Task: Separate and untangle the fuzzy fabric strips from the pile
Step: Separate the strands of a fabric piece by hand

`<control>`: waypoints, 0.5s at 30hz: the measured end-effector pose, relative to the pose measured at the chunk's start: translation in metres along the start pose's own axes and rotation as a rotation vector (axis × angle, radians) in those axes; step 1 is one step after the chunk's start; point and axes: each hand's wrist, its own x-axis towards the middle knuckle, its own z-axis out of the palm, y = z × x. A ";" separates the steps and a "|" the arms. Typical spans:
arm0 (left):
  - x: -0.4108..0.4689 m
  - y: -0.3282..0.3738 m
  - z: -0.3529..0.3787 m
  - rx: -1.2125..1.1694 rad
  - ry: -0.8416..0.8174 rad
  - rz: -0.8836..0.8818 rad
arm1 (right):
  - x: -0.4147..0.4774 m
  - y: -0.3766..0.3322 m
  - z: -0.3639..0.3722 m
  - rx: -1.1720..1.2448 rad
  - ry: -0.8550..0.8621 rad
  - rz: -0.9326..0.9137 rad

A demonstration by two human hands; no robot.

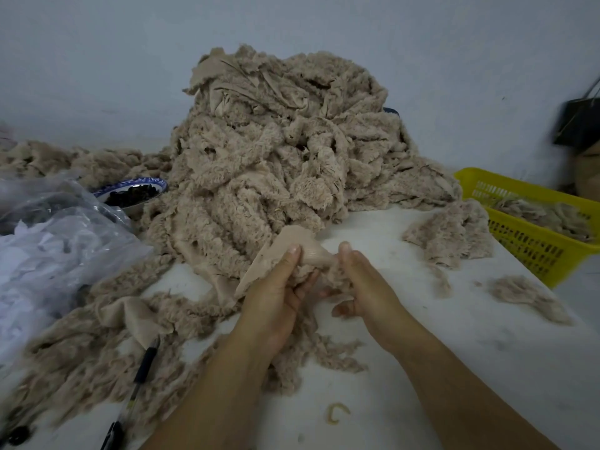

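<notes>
Both hands, the left hand (279, 287) and right hand (363, 284), pinched one soft, light fuzzy strip (308, 254) at the pile's (276, 151) front edge on the counter (454, 336); its smooth backing probably offered the surest hold.

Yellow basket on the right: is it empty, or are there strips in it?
Not empty. The yellow basket holds fuzzy beige strips, visible over its rim and through its mesh wall. How deep the layer goes cannot be told.
</notes>
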 end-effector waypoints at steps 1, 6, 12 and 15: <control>-0.001 -0.001 0.001 0.019 -0.018 0.000 | -0.001 0.001 0.005 -0.067 -0.050 -0.010; 0.001 0.004 -0.003 0.037 0.094 0.046 | -0.002 0.000 0.001 -0.167 -0.075 -0.061; 0.012 0.018 -0.015 -0.246 0.246 0.160 | 0.010 -0.008 -0.020 0.268 0.168 -0.094; 0.013 0.018 -0.019 -0.210 0.177 0.162 | 0.014 -0.007 -0.035 0.192 0.253 -0.033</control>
